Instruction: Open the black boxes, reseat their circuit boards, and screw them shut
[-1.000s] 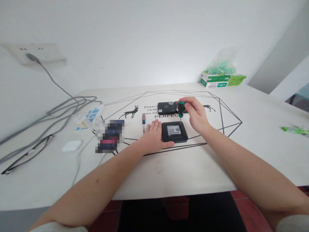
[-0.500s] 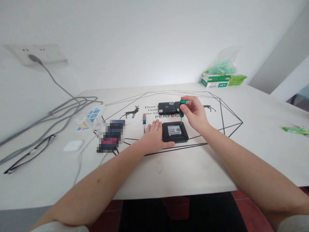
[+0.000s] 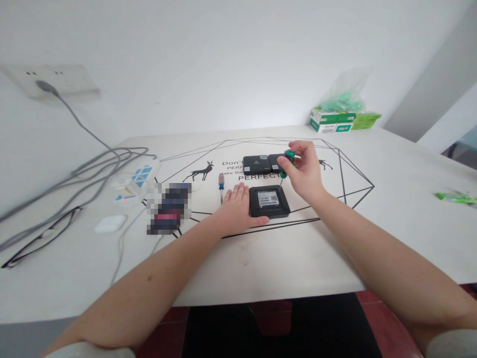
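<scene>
A square black plastic case (image 3: pixel 255 201) with a white printed label lies flat on the table in front of me. My left hand (image 3: pixel 235 213) rests flat against its left side, fingers stretched out and thumb along the near edge. My right hand (image 3: pixel 308 170) grips a green-and-black screwdriver (image 3: pixel 288 158) by the handle. The screwdriver leans to the right, its shaft tip at the upper right part of the case; whether it sits in a screw is too small to tell. Two similar black pieces (image 3: pixel 256 164) lie behind, the right one partly hidden by my right hand.
Left of my left hand lies a second screwdriver (image 3: pixel 221 185). Further left are a blurred-out phone (image 3: pixel 169 209), a white power strip (image 3: pixel 128 186), grey cables (image 3: pixel 93 166), glasses (image 3: pixel 44 236) and a white case (image 3: pixel 111 223). Green-white boxes (image 3: pixel 331 122) stand at the back right.
The screwdriver has gone from nearly upright to tilted, its handle shifting right with my right hand. My left hand stays against the case. The whole view has shifted slightly.
</scene>
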### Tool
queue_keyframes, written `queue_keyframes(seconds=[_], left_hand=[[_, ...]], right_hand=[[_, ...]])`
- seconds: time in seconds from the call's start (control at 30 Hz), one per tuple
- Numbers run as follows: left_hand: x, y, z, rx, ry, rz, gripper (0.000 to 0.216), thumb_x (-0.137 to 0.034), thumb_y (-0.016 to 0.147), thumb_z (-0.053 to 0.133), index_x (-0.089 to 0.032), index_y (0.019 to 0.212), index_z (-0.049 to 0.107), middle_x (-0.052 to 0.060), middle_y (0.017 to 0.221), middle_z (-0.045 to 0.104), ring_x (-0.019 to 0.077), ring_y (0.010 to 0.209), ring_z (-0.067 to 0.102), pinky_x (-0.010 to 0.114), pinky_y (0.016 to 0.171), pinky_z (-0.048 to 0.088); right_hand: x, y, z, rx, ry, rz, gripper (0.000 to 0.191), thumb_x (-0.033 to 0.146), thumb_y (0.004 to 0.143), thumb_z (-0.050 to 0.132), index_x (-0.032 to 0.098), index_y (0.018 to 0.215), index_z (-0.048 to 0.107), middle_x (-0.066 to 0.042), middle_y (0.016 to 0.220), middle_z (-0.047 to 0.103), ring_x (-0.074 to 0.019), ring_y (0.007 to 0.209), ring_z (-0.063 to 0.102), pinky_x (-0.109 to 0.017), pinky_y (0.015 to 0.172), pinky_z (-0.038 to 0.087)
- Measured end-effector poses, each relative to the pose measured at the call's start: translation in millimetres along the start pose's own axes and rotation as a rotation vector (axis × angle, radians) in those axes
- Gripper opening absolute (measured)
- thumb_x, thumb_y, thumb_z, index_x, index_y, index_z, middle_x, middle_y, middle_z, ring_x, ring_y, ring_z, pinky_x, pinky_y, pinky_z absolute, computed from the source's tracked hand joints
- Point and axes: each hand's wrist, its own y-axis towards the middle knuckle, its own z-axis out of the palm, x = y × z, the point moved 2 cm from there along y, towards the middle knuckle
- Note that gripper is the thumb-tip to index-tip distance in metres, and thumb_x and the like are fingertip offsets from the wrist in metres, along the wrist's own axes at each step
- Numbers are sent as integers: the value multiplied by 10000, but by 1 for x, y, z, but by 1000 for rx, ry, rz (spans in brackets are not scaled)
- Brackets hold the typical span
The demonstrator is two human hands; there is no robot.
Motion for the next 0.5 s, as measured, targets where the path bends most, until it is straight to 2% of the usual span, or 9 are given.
queue_keyframes(seconds=[0.1, 0.17, 0.27, 0.37, 0.5], left_hand=[[0, 0, 1, 4, 7, 0, 1380, -976, 831, 387, 36, 1709, 54, 280, 1786, -4, 406, 1680, -40, 533, 1353, 59], [1, 1, 1, 4, 7, 0, 1389, -980, 828, 387, 42, 1707, 53, 280, 1786, -10, 405, 1681, -38, 532, 1354, 59], [1, 0, 1, -2, 6, -2, 1382, -982, 824, 380, 23, 1713, 50, 270, 1790, -9, 400, 1682, -28, 534, 1353, 59], [0, -1, 0, 6, 5, -5, 1386, -976, 829, 386, 41, 1708, 51, 274, 1788, -9, 403, 1681, -34, 528, 1355, 48], [-1, -1, -1, 21, 12, -7, 1385, -968, 839, 391, 59, 1703, 49, 285, 1781, -26, 410, 1680, -33, 533, 1353, 48]], right_hand=[[-1, -2, 2, 51, 110, 61, 423, 449, 835, 847, 311, 1047, 508, -31, 1332, 647, -171, 914, 705, -380, 794, 618], [0, -4, 3, 93, 129, 73, 420, 513, 853, 832, 315, 1078, 537, -30, 1294, 689, -165, 849, 697, -372, 746, 622], [2, -6, 3, 128, 114, 56, 338, 594, 962, 688, 314, 1141, 625, -38, 1192, 742, -192, 887, 707, -396, 768, 626], [3, -6, 2, 113, 66, 25, 299, 567, 1019, 603, 308, 1147, 680, -41, 1129, 750, -210, 937, 706, -418, 818, 617], [2, -5, 0, 67, -32, -29, 244, 460, 1005, 629, 290, 1174, 678, -45, 1105, 711, -203, 926, 669, -386, 787, 596]])
